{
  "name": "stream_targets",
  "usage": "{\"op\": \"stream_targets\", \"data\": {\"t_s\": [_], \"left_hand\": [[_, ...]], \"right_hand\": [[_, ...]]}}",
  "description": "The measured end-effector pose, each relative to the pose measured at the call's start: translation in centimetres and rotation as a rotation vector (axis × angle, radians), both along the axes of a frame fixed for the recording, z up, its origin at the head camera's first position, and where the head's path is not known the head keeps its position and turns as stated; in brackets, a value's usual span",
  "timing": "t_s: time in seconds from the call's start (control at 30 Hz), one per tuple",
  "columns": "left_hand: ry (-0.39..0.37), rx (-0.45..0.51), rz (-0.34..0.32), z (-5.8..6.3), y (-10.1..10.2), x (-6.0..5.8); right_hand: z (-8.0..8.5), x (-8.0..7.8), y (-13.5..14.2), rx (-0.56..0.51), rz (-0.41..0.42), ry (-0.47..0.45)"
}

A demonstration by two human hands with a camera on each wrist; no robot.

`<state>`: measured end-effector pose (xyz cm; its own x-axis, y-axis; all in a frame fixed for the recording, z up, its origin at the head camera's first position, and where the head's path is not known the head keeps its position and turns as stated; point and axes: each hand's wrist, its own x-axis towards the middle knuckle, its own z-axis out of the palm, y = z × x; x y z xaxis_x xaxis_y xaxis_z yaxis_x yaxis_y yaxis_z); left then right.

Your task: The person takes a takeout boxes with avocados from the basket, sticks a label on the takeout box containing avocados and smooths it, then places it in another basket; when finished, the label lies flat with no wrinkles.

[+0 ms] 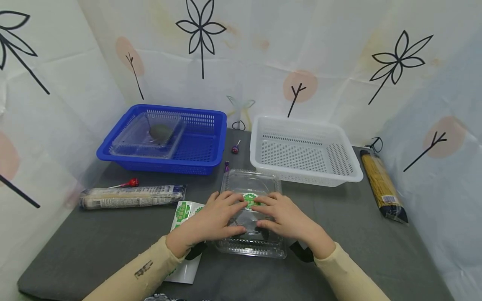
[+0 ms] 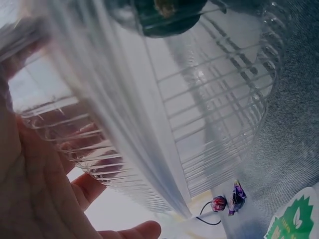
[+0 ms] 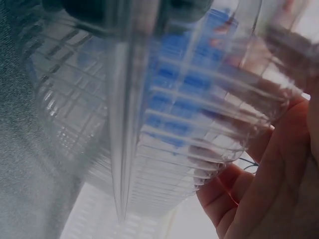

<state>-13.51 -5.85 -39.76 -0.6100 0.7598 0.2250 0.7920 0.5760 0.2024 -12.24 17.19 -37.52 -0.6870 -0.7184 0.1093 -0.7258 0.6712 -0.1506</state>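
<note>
A clear plastic clamshell box [image 1: 250,248] lies closed on the grey table in front of me. On its lid is a round green-and-white sticker [image 1: 250,201]. My left hand [image 1: 218,215] rests on the lid from the left, fingertips at the sticker's edge. From the other side my right hand [image 1: 288,215] lies spread on the lid, its fingertips by the sticker too. A dark roundish thing [image 2: 172,20] shows through the box wall in the left wrist view. Partly beneath my left forearm is a white sheet of green stickers [image 1: 183,212].
A blue basket [image 1: 201,164] at the back left holds another clear box [image 1: 139,136]. The white basket [image 1: 306,179] stands back right. Packs of noodles [image 1: 132,197] and spaghetti [image 1: 382,184] flank the table. Lollipops [image 1: 133,182] and a purple-wrapped candy [image 1: 226,166] lie about.
</note>
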Motion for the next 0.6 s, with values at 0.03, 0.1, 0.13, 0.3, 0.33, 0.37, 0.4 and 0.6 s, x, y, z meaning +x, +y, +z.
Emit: {"op": "stream_targets", "data": {"t_s": [0.03,0.1,0.13,0.3,0.33,0.37,0.4,0.6], "left_hand": [[-0.001,0.008,0.003,0.0,0.0,0.0],[-0.008,0.025,0.009,0.0,0.0,0.0],[-0.013,0.033,0.014,0.0,0.0,0.0],[-0.021,0.081,0.027,-0.1,-0.1,0.1],[-0.024,0.100,0.031,-0.2,-0.1,0.2],[-0.032,0.127,0.034,-0.3,-0.2,0.2],[-0.047,0.156,0.039,-0.4,-0.3,0.3],[-0.268,0.443,0.138,-0.7,-1.1,1.3]], "right_hand": [[0.0,0.0,0.0,-0.006,0.002,0.004],[0.0,0.1,0.2,-0.018,0.001,0.004],[0.0,0.1,0.2,-0.027,-0.001,-0.001],[0.2,-0.1,1.1,-0.223,-0.038,0.003],[0.2,-0.3,1.5,-0.303,-0.066,0.015],[0.2,-0.5,2.1,-0.395,-0.109,0.036],[0.1,-0.7,2.7,-0.496,-0.170,0.048],[0.3,-2.2,7.8,-1.290,-0.628,-0.009]]}}
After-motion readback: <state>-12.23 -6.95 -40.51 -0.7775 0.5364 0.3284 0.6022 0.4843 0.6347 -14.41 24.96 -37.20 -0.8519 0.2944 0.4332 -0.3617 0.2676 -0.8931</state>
